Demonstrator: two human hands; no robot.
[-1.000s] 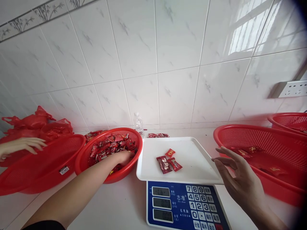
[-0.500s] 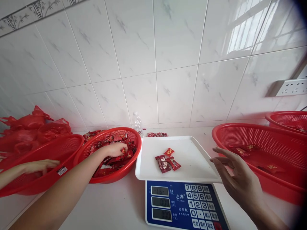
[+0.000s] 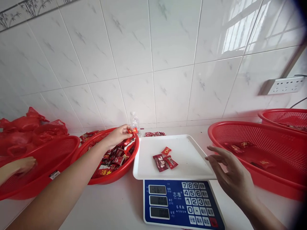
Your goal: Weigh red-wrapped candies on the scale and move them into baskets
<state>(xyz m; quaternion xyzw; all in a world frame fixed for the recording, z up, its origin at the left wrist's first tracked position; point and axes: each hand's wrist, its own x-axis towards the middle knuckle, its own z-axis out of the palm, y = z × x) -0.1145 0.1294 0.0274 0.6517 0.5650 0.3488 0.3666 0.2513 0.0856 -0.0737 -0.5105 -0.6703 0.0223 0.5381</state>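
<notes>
My left hand (image 3: 118, 135) is raised over the rim of a red plastic basket (image 3: 111, 182), pinching a small red-wrapped candy (image 3: 133, 130). Under it the basket holds many wrapped candies (image 3: 118, 160) in red and dark wrappers. On the white tray (image 3: 144, 150) of a blue digital scale (image 3: 177, 199) lie three candies: a small bright red one (image 3: 166, 150), a larger dark red one (image 3: 160, 163) and another red one (image 3: 171, 162). My right hand (image 3: 231, 174) hovers at the tray's right edge, fingers apart, with nothing in it.
A large red basket (image 3: 230, 127) with a few candies stands at right, another (image 3: 285, 112) behind it. At far left, another person's hand (image 3: 22, 164) reaches into a red basket (image 3: 64, 148). Red bags (image 3: 26, 124), a clear bottle (image 3: 134, 120) and candy packets (image 3: 155, 134) line the wall.
My left hand has risen out of the candies toward the basket's back right rim, with a candy in its fingers. The other person's hand has shifted left. My right hand stays by the tray.
</notes>
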